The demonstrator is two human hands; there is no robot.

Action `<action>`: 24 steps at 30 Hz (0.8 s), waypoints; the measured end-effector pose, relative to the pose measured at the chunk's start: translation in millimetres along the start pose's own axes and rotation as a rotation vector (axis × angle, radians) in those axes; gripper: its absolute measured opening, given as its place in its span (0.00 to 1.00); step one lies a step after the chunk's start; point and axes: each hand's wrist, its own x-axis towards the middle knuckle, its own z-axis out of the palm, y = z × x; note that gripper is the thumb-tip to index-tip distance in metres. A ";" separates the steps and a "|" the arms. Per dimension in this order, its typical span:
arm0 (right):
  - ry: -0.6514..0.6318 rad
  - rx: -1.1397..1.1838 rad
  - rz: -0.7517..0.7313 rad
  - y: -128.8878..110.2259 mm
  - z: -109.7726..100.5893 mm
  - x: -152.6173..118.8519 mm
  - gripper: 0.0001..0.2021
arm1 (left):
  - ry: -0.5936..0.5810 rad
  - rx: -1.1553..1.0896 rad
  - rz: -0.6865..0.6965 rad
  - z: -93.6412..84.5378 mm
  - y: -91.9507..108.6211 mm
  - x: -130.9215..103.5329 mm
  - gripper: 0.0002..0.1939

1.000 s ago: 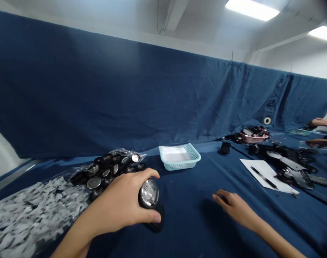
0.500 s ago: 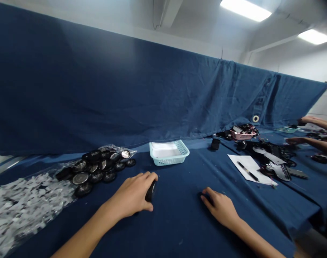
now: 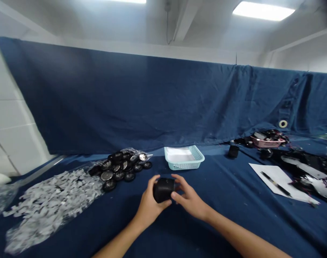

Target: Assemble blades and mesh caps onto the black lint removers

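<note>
My left hand (image 3: pixel 149 204) is wrapped round a black, smooth, dome-shaped part (image 3: pixel 163 190), holding it above the blue cloth. From the other side, my right hand (image 3: pixel 188 199) has its thumb and fingertips at the part's right edge, closed on it. What lies on the part's underside is hidden. A pile of black round parts with silvery faces (image 3: pixel 119 168) lies to the left, beyond my left hand. Straight ahead sits a light-blue plastic basket (image 3: pixel 186 165) with white paper inside.
Small pale-grey plastic pieces (image 3: pixel 56 200) spread over a clear bag at left. A pen (image 3: pixel 276 184) rests on white paper (image 3: pixel 260 168) at right, near a black block (image 3: pixel 233 151), a pink basket (image 3: pixel 268 143) and assorted dark parts. A blue curtain (image 3: pixel 152 100) closes off the back.
My left hand has lifted the black part and turned it. My right hand has moved left from the cloth to meet it. The view has swung left.
</note>
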 end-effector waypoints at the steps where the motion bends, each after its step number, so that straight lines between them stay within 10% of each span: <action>1: 0.000 0.040 -0.013 2.6 7.0 4.3 0.28 | -0.040 -0.054 -0.030 1.5 -4.6 -1.5 0.36; 10: 0.202 0.437 0.102 20.1 18.1 1.4 0.23 | 0.001 -0.024 -0.105 4.4 -10.2 -2.5 0.21; 24: 0.167 0.597 0.148 16.6 14.7 1.0 0.20 | 0.082 0.098 -0.049 5.7 -8.4 -9.1 0.21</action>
